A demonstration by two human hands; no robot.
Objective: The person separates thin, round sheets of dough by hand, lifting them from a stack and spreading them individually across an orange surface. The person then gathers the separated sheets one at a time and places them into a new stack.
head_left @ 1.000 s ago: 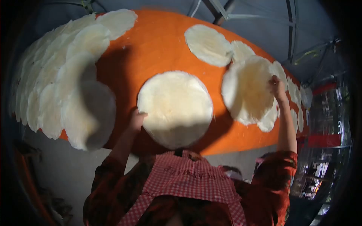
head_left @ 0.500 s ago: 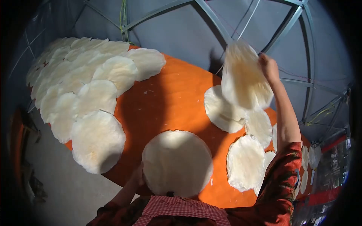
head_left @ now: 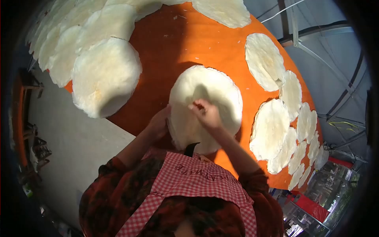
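Note:
A thick round of pale, thin flatbreads (head_left: 185,130), apparently a stack with a ragged edge, is in front of my body. My left hand (head_left: 160,121) grips its left side, the fingers partly hidden behind the rim. Over the middle of the round is my right hand (head_left: 207,113), fingers curled in and thumb near the forefinger. Nothing shows in that hand, and its shadow falls on the top flatbread.
An orange table (head_left: 156,51) carries overlapping flatbreads (head_left: 106,77) on the left. Another flatbread (head_left: 223,12) lies at the far edge, and several more (head_left: 270,128) at the right. Grey floor (head_left: 63,146) shows at left, a metal frame (head_left: 294,25) beyond the table.
My right hand has let go of the flatbread it held up at the far right and come back over the stack. My view has tipped downward. My left hand stays at the stack's side.

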